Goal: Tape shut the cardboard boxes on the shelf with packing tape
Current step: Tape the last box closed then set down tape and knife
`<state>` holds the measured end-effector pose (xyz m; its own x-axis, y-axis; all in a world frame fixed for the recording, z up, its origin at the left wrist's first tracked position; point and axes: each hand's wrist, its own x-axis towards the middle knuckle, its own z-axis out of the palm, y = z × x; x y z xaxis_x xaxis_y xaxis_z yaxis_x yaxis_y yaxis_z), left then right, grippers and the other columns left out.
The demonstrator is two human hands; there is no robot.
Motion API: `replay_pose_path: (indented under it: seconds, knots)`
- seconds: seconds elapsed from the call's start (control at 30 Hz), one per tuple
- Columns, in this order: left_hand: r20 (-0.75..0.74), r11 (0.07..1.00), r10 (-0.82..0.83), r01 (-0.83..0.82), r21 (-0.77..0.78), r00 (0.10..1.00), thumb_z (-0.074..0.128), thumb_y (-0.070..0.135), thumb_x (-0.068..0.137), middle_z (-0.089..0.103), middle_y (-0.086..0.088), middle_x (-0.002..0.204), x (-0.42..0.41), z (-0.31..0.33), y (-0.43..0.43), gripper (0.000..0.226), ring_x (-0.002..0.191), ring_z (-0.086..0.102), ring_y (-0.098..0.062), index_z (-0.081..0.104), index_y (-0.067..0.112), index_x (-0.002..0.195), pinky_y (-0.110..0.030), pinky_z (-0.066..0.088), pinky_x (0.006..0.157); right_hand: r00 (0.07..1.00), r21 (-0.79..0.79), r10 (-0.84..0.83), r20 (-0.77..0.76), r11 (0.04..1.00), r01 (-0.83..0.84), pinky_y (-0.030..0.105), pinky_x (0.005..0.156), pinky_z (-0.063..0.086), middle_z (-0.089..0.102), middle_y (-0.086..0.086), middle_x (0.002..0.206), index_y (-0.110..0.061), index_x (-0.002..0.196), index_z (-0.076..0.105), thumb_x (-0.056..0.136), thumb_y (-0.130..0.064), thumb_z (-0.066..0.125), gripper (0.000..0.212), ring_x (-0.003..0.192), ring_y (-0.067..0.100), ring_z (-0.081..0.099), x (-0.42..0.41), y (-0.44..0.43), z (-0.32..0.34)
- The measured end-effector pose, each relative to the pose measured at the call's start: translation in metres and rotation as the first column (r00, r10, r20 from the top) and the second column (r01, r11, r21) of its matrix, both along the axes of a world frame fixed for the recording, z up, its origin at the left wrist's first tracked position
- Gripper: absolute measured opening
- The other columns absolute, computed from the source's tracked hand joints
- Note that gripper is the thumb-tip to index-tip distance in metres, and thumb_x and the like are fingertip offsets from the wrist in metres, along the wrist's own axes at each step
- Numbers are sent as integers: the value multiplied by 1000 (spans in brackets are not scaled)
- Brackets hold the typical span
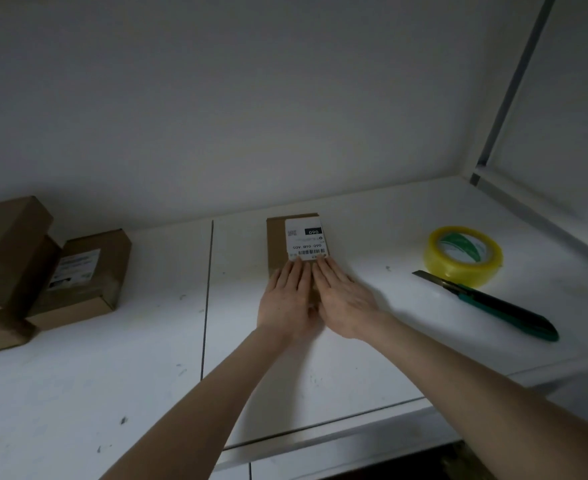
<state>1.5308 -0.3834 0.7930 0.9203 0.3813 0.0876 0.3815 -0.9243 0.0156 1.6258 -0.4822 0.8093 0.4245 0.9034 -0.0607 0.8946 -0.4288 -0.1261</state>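
**boxguy:** So where's the parcel, and what are the hands doing?

**shelfcam:** The small cardboard box (pixel 277 247) lies flat near the middle of the white shelf (pixel 354 375), with its long side running 12 to 6. A white label (pixel 304 242) with a barcode covers its far right part. Both hands are flat on the near end of the box, side by side. The left hand (pixel 287 299) and right hand (pixel 341 303) have straight fingers pressing down, nothing gripped, and the fingertips reach the label's near edge.

**boxguy:** And the tape?

**shelfcam:** The yellowish tape roll (pixel 458 268) lies flat at 3 o'clock from the box, well apart from it. A green and black box cutter (pixel 493 304) sits at about 4 o'clock with its blade out. The tip points toward 10 and lies just beside the roll, can't tell if they touch. Over at 9 o'clock there's a stack of boxes (pixel 77 271) at the left edge, and one has a label on top.
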Motion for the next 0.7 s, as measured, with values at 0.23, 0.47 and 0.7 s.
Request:
replay_pose_path:
  seconds: [0.23,0.47,0.7]
  knots:
    - [-21,999,-19,20,50,1000,24,46,96,0,-14,160,-2,-1,6,71,148,0,-24,1,9,152,-34,-2,121,999,-18,-20,-33,1000,20,36,121,5,-12,7,163,-8,155,-5,103,-31,32,67,150,19,-10,-4,1,5]
    - [-39,999,24,-23,22,999,35,42,99,-6,-14,160,-5,4,3,70,148,-6,-26,-3,20,153,-37,-4,119,981,3,-21,-193,1000,22,31,122,-1,-17,8,162,-6,154,-5,103,-30,38,71,149,19,-17,-1,-2,3]
    - [56,983,136,-127,-131,989,49,43,92,-2,-19,159,-9,5,-2,81,147,-2,-31,2,20,153,-36,5,119,812,108,-153,-563,961,256,26,116,19,-14,6,162,-16,155,-11,94,-9,49,86,150,22,10,-8,1,4]
